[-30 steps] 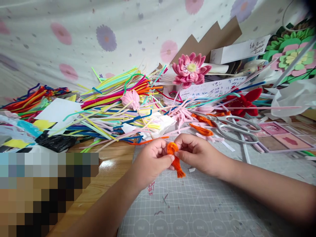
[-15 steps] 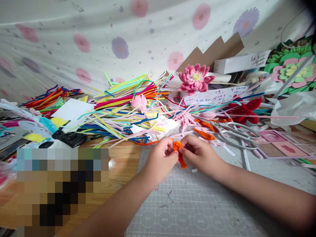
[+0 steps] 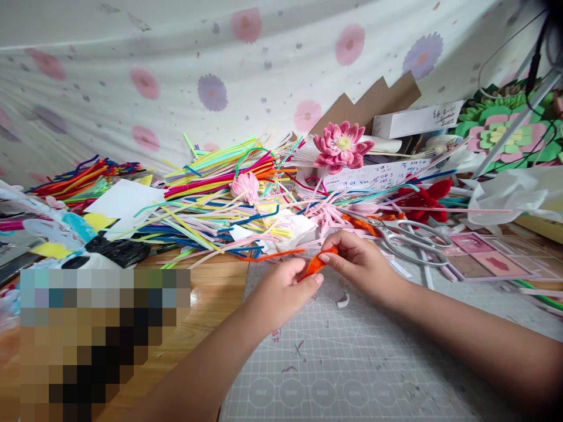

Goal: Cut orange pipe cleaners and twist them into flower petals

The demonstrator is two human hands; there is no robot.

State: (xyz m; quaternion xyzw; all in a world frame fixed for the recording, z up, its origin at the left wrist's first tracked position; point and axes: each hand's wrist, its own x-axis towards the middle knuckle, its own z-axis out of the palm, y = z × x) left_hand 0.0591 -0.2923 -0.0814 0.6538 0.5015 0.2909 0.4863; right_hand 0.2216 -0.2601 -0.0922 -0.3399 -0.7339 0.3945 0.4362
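Note:
Between both hands is a small piece of bent orange pipe cleaner (image 3: 314, 267), slanting up to the right. My left hand (image 3: 288, 287) has its lower end, thumb and fingers closed around it. At the upper end, my right hand (image 3: 354, 258) pinches it between thumb and fingertips. Part of the piece is hidden by the fingers. Both hands are above the far part of a grey cutting mat (image 3: 325, 346). Just beyond my right hand lie silver scissors (image 3: 411, 240) and another orange pipe cleaner piece (image 3: 363, 224).
A heap of coloured pipe cleaners (image 3: 211, 217) spreads along the back. A pink flower (image 3: 343, 145) and a red flower (image 3: 426, 199) stand farther right. At the right lies a palette (image 3: 492, 258). A white scrap (image 3: 343, 301) is on the mat. A floral curtain (image 3: 176, 70) hangs behind.
The orange piece has turned from hanging downward to a slant between the hands. My left thumb now lies along it, and the right fingers have moved to its upper end. The view has shifted slightly.

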